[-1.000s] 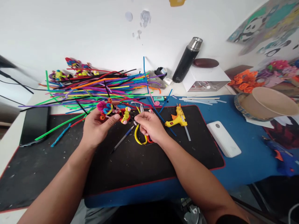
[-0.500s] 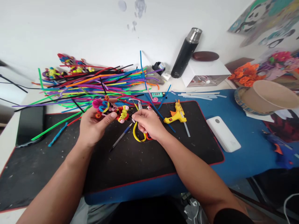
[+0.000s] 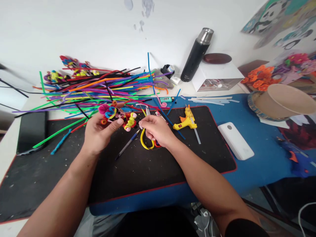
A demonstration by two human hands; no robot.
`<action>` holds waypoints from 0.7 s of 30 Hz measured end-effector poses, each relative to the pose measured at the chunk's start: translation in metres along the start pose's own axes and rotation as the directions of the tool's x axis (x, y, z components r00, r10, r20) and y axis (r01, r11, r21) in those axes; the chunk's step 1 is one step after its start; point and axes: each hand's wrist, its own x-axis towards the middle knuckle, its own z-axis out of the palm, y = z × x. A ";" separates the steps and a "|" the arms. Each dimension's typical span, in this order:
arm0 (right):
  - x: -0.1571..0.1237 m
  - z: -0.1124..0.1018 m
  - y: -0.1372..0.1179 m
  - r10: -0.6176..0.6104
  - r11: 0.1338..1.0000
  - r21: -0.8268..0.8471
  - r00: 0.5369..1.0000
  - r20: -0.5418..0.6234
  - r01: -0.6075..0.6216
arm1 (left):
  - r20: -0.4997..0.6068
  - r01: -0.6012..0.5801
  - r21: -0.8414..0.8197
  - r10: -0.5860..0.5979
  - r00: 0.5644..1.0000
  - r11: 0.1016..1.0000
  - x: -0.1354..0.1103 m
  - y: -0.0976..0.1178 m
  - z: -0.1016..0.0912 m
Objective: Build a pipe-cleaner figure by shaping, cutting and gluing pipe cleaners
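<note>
My left hand [image 3: 98, 133] is closed around a small pipe-cleaner figure [image 3: 130, 121], its thumb pressing on the middle. The figure has pink and blue loops at one end, and red and yellow coils with pale pink tips at the other. Just right of it, my right hand [image 3: 156, 130] is closed in a pinch, fingertips near the figure's coiled end. Whatever those fingertips hold is too small to make out. Scissors with yellow and red handles [image 3: 145, 144] lie partly hidden under my right hand. A pen [image 3: 127, 144] rests on the black mat between my forearms.
A heap of colourful pipe cleaners [image 3: 98, 87] spreads along the back. A yellow glue gun [image 3: 186, 121] and a white power bank [image 3: 235, 141] lie to the right. Behind them stand a black thermos [image 3: 196, 57] and a white box [image 3: 219, 74]. A phone [image 3: 32, 131] lies far left.
</note>
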 end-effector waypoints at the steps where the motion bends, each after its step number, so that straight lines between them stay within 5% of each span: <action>1: 0.000 0.000 0.000 0.003 1.000 -0.002 1.000 -0.002 -0.003 | 0.002 0.005 -0.004 -0.005 1.000 1.000 0.000 0.000 0.000; 21: -0.002 -0.001 -0.002 0.003 1.000 -0.015 0.999 0.046 -0.002 | 0.006 0.015 -0.033 -0.015 1.000 0.999 0.000 0.003 0.002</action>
